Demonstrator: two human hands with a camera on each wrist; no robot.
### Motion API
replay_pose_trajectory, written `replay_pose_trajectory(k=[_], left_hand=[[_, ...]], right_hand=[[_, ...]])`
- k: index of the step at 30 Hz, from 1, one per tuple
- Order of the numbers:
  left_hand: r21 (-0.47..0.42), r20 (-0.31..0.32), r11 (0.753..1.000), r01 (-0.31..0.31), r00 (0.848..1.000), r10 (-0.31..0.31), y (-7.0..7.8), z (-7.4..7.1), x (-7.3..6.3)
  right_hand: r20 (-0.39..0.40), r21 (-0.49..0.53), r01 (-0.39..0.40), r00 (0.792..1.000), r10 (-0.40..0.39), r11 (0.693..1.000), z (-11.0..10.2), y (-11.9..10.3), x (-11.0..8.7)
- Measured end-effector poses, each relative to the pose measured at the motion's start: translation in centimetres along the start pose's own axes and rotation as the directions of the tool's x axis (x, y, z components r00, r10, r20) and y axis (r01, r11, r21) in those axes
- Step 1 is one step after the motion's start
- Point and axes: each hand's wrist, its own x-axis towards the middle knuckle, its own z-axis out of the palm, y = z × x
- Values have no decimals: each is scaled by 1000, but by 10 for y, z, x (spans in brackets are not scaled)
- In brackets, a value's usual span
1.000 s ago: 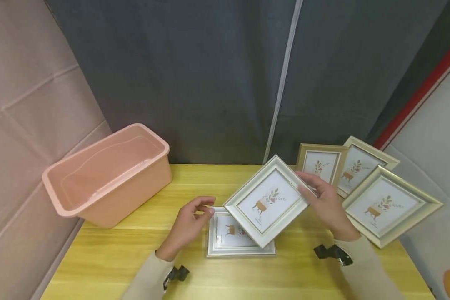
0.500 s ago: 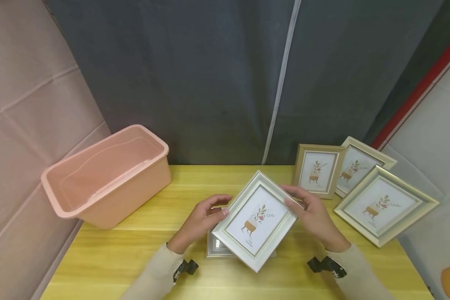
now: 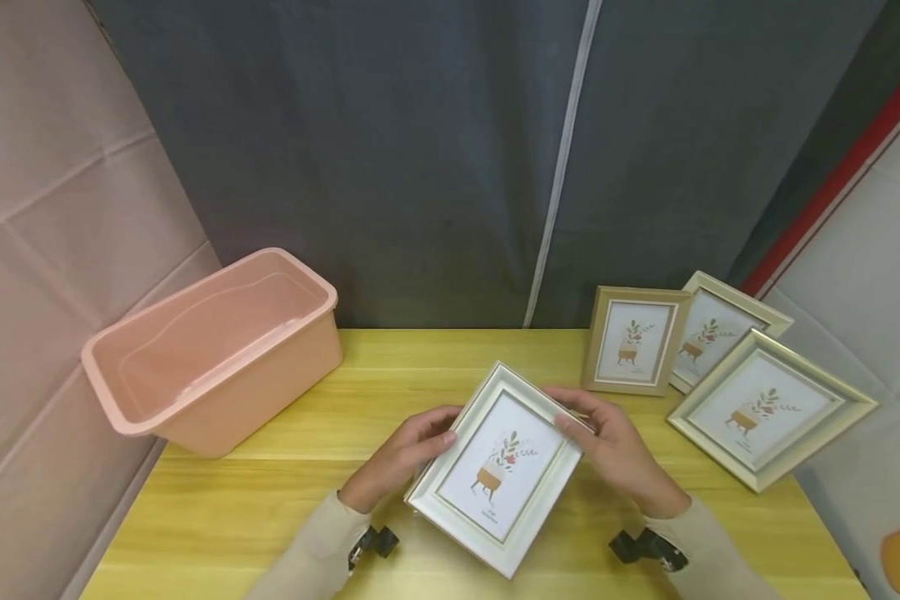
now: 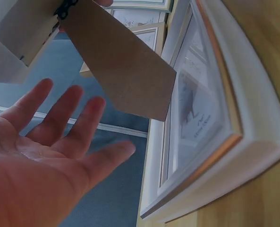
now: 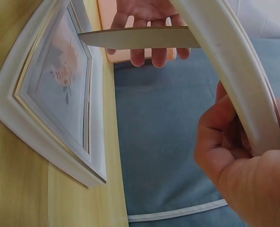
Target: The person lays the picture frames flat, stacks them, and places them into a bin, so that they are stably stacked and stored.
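Right fingers [image 5: 209, 135] round upper frame [image 3: 498, 471]; left fingers [image 4: 85, 125] near its stand [image 4: 125, 64]

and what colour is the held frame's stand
The stand is brown, clearest in the left wrist view.

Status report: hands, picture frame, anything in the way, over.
Right hand gripping tilted frame. Left hand at its edge, fingers extended. Back stand juts toward lower frame; contact unclear.

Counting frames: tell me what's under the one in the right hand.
A lower frame lies face up on the table, with a brown stand hanging toward it from the held frame. The stand partly hides its picture; anything beneath the lower frame is covered.
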Motion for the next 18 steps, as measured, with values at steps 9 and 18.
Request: replay_pose_trajectory(k=[9, 18], left_hand=[[-19, 48, 1000, 3, 999, -2, 0, 0, 0], [-38, 107, 999, 30, 994, -26, -5, 0, 0]], right_hand=[[-6, 7, 0, 1000, 0, 1000, 0, 3, -1], [-16, -1, -9, 1000, 9, 1000, -1, 7, -2]])
